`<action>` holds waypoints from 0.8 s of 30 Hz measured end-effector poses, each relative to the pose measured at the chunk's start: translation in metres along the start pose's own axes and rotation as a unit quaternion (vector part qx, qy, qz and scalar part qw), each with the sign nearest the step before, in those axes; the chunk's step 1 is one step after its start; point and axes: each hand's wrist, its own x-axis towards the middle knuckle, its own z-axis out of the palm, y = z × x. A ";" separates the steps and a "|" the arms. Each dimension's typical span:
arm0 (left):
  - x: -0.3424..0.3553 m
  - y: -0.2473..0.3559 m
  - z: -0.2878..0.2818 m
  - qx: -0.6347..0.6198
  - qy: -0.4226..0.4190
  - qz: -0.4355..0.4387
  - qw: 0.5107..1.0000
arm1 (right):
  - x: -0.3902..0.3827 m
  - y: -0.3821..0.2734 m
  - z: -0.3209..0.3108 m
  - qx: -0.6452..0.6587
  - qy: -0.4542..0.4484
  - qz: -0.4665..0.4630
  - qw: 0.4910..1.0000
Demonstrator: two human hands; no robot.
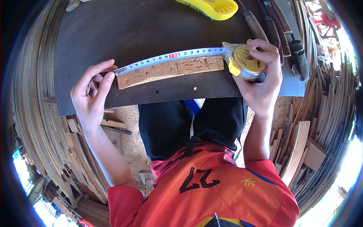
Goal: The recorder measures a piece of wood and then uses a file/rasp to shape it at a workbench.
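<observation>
A short wooden strip (pixel 172 70) with small holes and notches in its face lies near the front edge of the dark worktable (pixel 98 36). Along its far edge stretches the white blade (pixel 159 59) of a tape measure. My left hand (pixel 92 89) pinches the metal end hook between thumb and fingers at the strip's left end. At the other end, my right hand (pixel 264 72) grips the yellow tape measure case (pixel 247 62), its fingers wrapped over the far side. The case sits just beyond the strip's right end.
A yellow brush (pixel 217 8) lies at the table's far edge. Several wooden-handled tools (pixel 257 26) rest along the right side, with a dark-handled one (pixel 299 56) near the right corner. Two small holes pierce the tabletop. Stacked wood strips (pixel 41 87) flank both sides of the table.
</observation>
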 end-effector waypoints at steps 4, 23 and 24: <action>0.000 0.000 0.001 -0.010 0.006 -0.007 1.000 | 0.001 0.001 0.000 0.005 0.000 -0.003 1.000; -0.001 0.007 0.004 -0.065 0.025 -0.055 0.996 | 0.003 -0.002 0.001 0.013 -0.002 0.000 1.000; -0.001 0.009 0.003 -0.063 0.020 -0.062 0.996 | 0.003 -0.003 0.001 0.014 -0.002 0.000 1.000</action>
